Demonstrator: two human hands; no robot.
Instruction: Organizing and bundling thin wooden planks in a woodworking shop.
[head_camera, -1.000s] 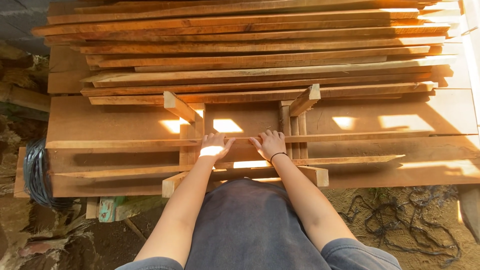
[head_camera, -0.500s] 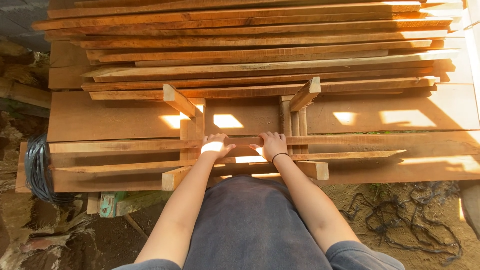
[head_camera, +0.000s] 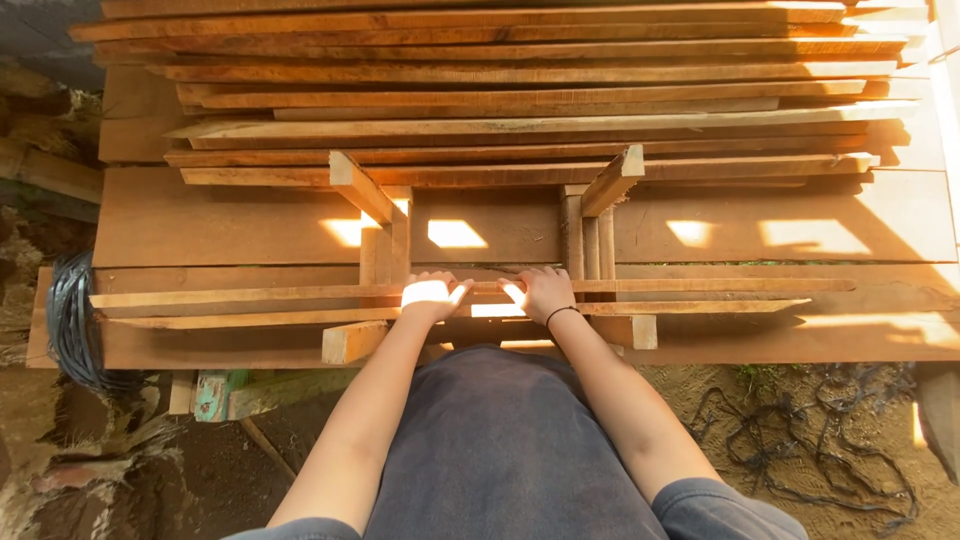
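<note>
While both hands rest side by side on one long strip, the scene lies thus:
Left hand (head_camera: 430, 294): palm down on the thin wooden slat (head_camera: 250, 297), fingers bent over its far edge, lit by a sun patch; a full grasp cannot be told.
Right hand (head_camera: 542, 290): likewise flat on the same slat, fingers curled over the far edge, a dark band on the wrist.
Slat: lies crosswise, left to right, across two short wooden blocks (head_camera: 352, 342), just beyond a second, tapered slat (head_camera: 700, 307).
Blocks: set on wide planks (head_camera: 200, 220).
Stack of boards (head_camera: 520, 100): farther back, piled in layers.
Coil of dark wire (head_camera: 68, 320): at the left end of the planks.
</note>
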